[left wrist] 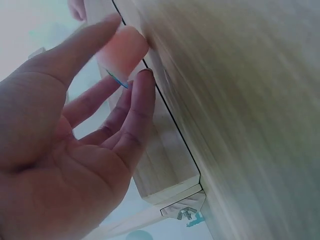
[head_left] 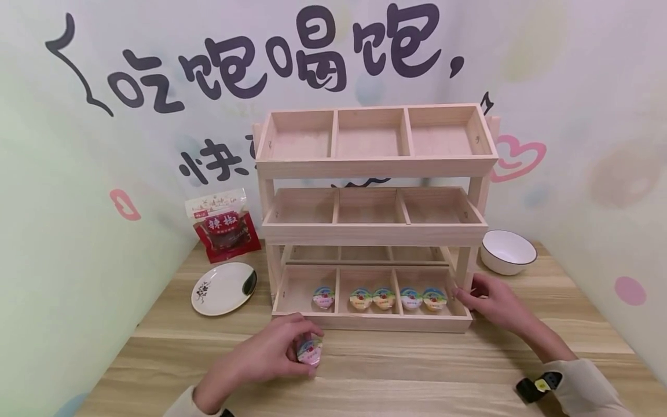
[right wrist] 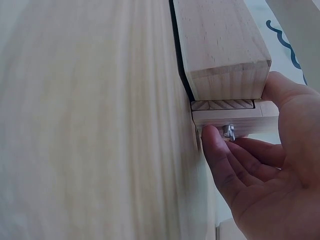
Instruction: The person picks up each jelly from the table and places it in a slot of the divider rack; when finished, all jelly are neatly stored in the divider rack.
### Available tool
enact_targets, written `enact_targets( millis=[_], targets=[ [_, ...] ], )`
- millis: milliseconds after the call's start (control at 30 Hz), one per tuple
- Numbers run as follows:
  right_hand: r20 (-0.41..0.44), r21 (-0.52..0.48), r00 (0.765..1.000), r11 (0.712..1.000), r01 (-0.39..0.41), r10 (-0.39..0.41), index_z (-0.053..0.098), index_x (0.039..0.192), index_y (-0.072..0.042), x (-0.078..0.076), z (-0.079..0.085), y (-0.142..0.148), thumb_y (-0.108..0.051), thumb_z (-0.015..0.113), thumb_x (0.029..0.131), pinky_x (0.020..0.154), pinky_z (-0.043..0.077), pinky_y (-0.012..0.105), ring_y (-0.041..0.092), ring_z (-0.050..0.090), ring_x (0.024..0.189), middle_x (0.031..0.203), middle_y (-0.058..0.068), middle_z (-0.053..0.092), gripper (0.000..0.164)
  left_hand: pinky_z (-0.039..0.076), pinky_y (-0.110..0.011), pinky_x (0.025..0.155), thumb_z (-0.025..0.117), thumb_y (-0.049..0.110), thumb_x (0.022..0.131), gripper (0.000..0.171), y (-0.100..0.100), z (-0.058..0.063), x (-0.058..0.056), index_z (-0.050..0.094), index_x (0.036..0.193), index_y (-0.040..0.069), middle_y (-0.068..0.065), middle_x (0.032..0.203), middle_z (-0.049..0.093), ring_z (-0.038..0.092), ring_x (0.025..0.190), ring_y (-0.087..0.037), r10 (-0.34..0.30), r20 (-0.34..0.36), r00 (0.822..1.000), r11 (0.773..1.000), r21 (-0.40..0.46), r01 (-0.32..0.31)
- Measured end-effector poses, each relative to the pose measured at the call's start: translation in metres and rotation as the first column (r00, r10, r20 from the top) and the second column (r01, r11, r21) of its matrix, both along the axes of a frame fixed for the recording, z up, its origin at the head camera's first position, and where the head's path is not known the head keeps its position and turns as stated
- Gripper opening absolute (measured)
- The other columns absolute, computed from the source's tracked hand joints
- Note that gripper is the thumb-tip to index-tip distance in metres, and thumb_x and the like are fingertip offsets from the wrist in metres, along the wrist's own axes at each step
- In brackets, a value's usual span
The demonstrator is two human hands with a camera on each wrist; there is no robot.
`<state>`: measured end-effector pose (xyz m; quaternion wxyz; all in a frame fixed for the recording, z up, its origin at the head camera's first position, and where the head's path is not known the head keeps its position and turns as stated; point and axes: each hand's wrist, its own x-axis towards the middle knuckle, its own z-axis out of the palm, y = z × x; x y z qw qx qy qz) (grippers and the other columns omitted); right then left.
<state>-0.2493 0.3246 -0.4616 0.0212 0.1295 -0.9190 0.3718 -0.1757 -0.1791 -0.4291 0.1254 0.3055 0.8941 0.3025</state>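
Observation:
In the head view my left hand [head_left: 271, 350] pinches a pink jelly cup [head_left: 310, 351] between thumb and fingers, just in front of the bottom tray's left part. The left wrist view shows the cup's pink body [left wrist: 125, 49] and the edge of its lid. My right hand [head_left: 497, 304] holds the right end of the three-tier wooden rack [head_left: 375, 323] at the bottom. In the right wrist view its thumb lies on the tray's end and its fingers are by a metal wing nut [right wrist: 229, 132]. The bottom tray has one jelly cup [head_left: 323, 297] in its left compartment, two in the middle, two at right.
A white plate [head_left: 221, 289] lies left of the rack, with a red-and-clear chili bag [head_left: 224, 229] behind it. A white bowl [head_left: 508, 252] stands at the back right. The upper tray [head_left: 375, 168] and middle tray [head_left: 375, 234] overhang the bottom one. A printed cloth wall closes the back.

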Motion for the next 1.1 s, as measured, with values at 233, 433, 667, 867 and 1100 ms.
enact_targets(
  millis=[233,433,667,867,1100],
  targets=[
    [-0.004,0.005,1.000,1.000,0.002,-0.002,0.067,0.134,-0.002,0.001,0.000,0.001,-0.035,0.073,0.104,0.068,0.056,0.026,0.010,0.066,0.091,0.113,0.010,0.076,0.045,0.053,-0.019,0.077,0.088,0.058,0.087,0.059,0.003,-0.001,0.002,0.074,0.128,0.018,0.008,0.113,0.064,0.059,0.090,-0.004,0.023,-0.010,1.000,1.000,-0.018,-0.023],
    [-0.013,0.003,1.000,1.000,0.001,-0.001,0.069,0.130,-0.003,0.001,0.000,0.002,-0.034,0.074,0.104,0.069,0.055,0.025,0.008,0.067,0.092,0.111,0.008,0.077,0.041,0.057,-0.029,0.094,0.087,0.047,0.090,0.052,0.008,0.001,0.002,0.073,0.132,0.019,0.006,0.125,0.071,0.063,0.106,-0.005,0.003,-0.063,0.998,0.999,-0.053,-0.006],
    [-0.007,-0.002,1.000,1.000,0.000,0.000,0.069,0.130,-0.003,0.001,0.001,0.000,-0.035,0.074,0.104,0.069,0.055,0.026,0.009,0.067,0.092,0.110,0.008,0.076,0.041,0.059,-0.041,0.104,0.087,0.032,0.090,0.049,0.006,0.014,-0.005,0.072,0.134,0.016,0.005,0.129,0.074,0.066,0.116,-0.010,-0.014,-0.139,0.990,1.000,0.004,0.015],
    [-0.007,-0.003,1.000,1.000,-0.003,0.003,0.068,0.132,-0.003,0.001,0.001,0.000,-0.034,0.074,0.104,0.070,0.055,0.026,0.009,0.067,0.092,0.111,0.009,0.076,0.042,0.064,-0.036,0.093,0.084,0.027,0.094,0.041,0.000,0.033,-0.023,0.075,0.132,0.016,0.002,0.123,0.077,0.072,0.109,-0.014,0.017,-0.172,0.985,0.994,0.113,0.003],
    [-0.010,-0.004,1.000,1.000,-0.004,0.004,0.069,0.131,-0.003,0.000,-0.001,0.001,-0.033,0.074,0.104,0.071,0.055,0.025,0.009,0.067,0.093,0.112,0.009,0.076,0.041,0.064,-0.042,0.097,0.084,0.023,0.092,0.039,0.007,0.046,-0.045,0.077,0.129,0.013,-0.002,0.127,0.077,0.074,0.112,-0.019,0.065,-0.224,0.972,0.993,0.109,-0.041]
  ],
)
